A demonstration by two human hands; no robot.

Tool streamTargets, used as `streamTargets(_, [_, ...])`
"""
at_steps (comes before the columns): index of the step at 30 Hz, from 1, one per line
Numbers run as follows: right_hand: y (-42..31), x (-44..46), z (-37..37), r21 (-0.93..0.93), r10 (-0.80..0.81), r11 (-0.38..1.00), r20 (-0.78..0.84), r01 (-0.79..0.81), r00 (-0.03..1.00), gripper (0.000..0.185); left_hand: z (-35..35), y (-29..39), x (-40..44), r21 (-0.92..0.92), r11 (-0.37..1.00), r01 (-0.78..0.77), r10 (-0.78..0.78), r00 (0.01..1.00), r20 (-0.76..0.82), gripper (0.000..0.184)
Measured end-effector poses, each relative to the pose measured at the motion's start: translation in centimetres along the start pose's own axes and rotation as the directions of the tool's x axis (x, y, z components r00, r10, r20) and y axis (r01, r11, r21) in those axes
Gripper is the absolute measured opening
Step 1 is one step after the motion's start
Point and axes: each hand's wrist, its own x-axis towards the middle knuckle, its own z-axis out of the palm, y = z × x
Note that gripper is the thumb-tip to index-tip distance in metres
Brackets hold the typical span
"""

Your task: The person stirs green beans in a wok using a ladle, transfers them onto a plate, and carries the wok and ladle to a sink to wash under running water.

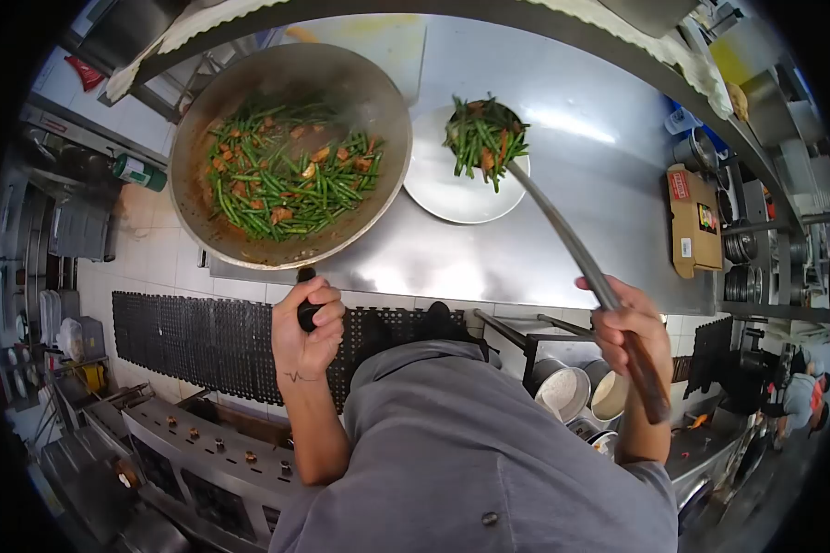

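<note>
My left hand (310, 323) is wrapped round the black handle of a wide wok (186, 184). Inside the wok lie green beans (286, 180) mixed with browned chunks, with a little steam above them. In my right hand (629, 323) is the long handle of a ladle (567, 230), its wooden end pointing back toward me. The ladle's bowl is heaped with green beans and a few brown pieces, and hangs over a white plate (461, 205). Much of the plate is hidden beneath the ladle; the part that shows is bare.
A steel counter (563, 175) carries the plate, with a cutting board (392, 55) behind the wok. A cardboard box (694, 221) stands at the right. Overhead runs a shelf edge (452, 11). Pots (563, 389) sit low beside me, and a stove (203, 456) is at lower left. Another person (798, 396) is far right.
</note>
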Motion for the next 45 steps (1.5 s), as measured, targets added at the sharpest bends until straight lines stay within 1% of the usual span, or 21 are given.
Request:
streamTargets(7, [2.4, 3.0, -0.7, -0.516, 0.045, 0.849, -0.14, -0.111, 0.989, 0.053, 0.1, 0.0, -0.5, -0.058, 0.998, 0.024, -0.022, 0.999, 0.042, 0.016])
streamTargets(9, [4.0, 3.4, -0.9, -0.919, -0.239, 0.395, -0.09, 0.012, 0.967, 0.054, 0.2, 0.1, -0.5, -0.057, 0.998, 0.028, -0.026, 0.999, 0.033, 0.016])
streamTargets(10, [4.1, 3.5, -0.7, -0.97, -0.238, 0.243, -0.088, -0.029, 0.967, 0.062, 0.2, 0.0, -0.6, -0.057, 0.998, 0.03, -0.029, 0.999, 0.029, 0.016])
streamTargets(11, [4.6, 3.5, -1.0, -0.969, -0.236, 0.245, -0.091, -0.032, 0.967, 0.062, 0.3, 0.0, -0.7, -0.058, 0.998, 0.033, -0.031, 0.999, 0.029, 0.016])
streamTargets(13, [6.6, 3.8, -2.3, -0.986, -0.404, -0.164, 0.076, 0.01, 0.912, 0.069, 0.1, 0.2, -0.6, -0.059, 0.998, 0.034, -0.032, 0.999, 0.03, 0.016])
streamTargets(14, [7.4, 3.9, -2.4, -0.968, -0.433, -0.247, 0.074, -0.039, 0.898, 0.076, 0.1, 0.2, -0.6, -0.052, 0.998, 0.034, -0.033, 0.999, 0.017, 0.013])
streamTargets(18, [8.7, 3.6, -3.2, -0.958, -0.499, -0.276, 0.073, -0.079, 0.863, 0.075, 0.2, 0.0, -0.7, -0.039, 0.999, 0.029, -0.029, 1.0, -0.006, 0.011])
streamTargets(20, [8.8, 3.4, -2.9, -0.999, -0.51, -0.018, -0.022, -0.037, 0.86, 0.07, -0.3, 0.3, -0.7, -0.03, 0.999, 0.033, -0.033, 0.999, -0.003, 0.011])
streamTargets(23, [8.0, 2.4, -1.7, -0.985, -0.459, 0.155, -0.136, -0.072, 0.878, 0.064, -0.9, 0.4, -1.1, -0.014, 0.999, 0.043, -0.043, 0.999, 0.008, 0.012])
streamTargets(25, [8.8, 2.0, -1.7, -0.993, -0.504, 0.114, -0.094, -0.042, 0.859, 0.063, -1.4, 0.5, -1.5, -0.014, 0.999, 0.041, -0.04, 0.999, 0.015, 0.012])
streamTargets(27, [9.0, 2.2, -1.6, -0.922, -0.485, 0.382, -0.139, 0.066, 0.864, 0.063, -1.6, 1.0, -1.4, -0.017, 0.997, 0.069, -0.068, 0.997, 0.023, 0.012])
streamTargets(28, [7.8, 1.7, 0.4, -0.73, -0.333, 0.682, -0.267, 0.036, 0.904, 0.063, -1.7, 1.2, -1.4, -0.018, 0.997, 0.081, -0.08, 0.996, 0.031, 0.012])
streamTargets(29, [7.4, 1.2, 0.4, -0.406, -0.285, 0.892, -0.168, 0.197, 0.944, 0.062, -1.6, 1.1, -1.5, -0.024, 0.997, 0.076, -0.075, 0.996, 0.041, 0.01])
streamTargets(31, [6.4, 0.5, 2.1, -0.24, -0.263, 0.943, -0.116, 0.23, 0.958, 0.063, -1.6, 1.1, -1.7, -0.031, 0.997, 0.075, -0.074, 0.997, 0.022, 0.008])
streamTargets(33, [5.3, 0.3, 4.2, -0.233, -0.277, 0.939, -0.07, 0.254, 0.958, 0.06, -1.8, 1.3, -1.7, -0.005, 0.998, 0.065, -0.065, 0.998, 0.014, 0.01])
streamTargets(35, [4.6, 1.1, 6.9, -0.482, -0.271, 0.849, -0.047, 0.216, 0.961, 0.057, -1.7, 1.4, -1.9, 0.046, 0.998, 0.046, -0.045, 0.999, -0.015, 0.013])
streamTargets(38, [4.6, 6.6, 10.0, -0.938, -0.403, 0.238, 0.14, 0.251, 0.905, 0.054, -2.4, 1.8, -2.0, 0.019, 0.996, 0.092, -0.092, 0.995, 0.027, 0.01])
streamTargets(40, [5.5, 11.1, 11.1, -0.952, -0.502, -0.11, 0.301, 0.285, 0.811, 0.053, -2.1, 1.9, -2.2, 0.026, 0.995, 0.091, -0.092, 0.995, 0.028, 0.01])
streamTargets(43, [7.1, 14.1, 13.2, -0.933, -0.392, -0.041, 0.343, 0.356, 0.854, 0.051, -1.6, 2.1, -2.5, 0.007, 0.997, 0.072, -0.072, 0.997, 0.027, 0.011])
streamTargets(44, [7.8, 13.6, 14.0, -0.916, -0.329, 0.115, 0.331, 0.385, 0.884, 0.048, -1.3, 2.1, -2.5, 0.034, 0.998, 0.059, -0.059, 0.998, 0.003, 0.011])
streamTargets(45, [8.1, 13.3, 14.7, -0.93, -0.271, 0.077, 0.328, 0.36, 0.905, 0.044, -1.2, 2.0, -2.5, 0.059, 0.997, 0.047, -0.046, 0.999, -0.017, 0.012])
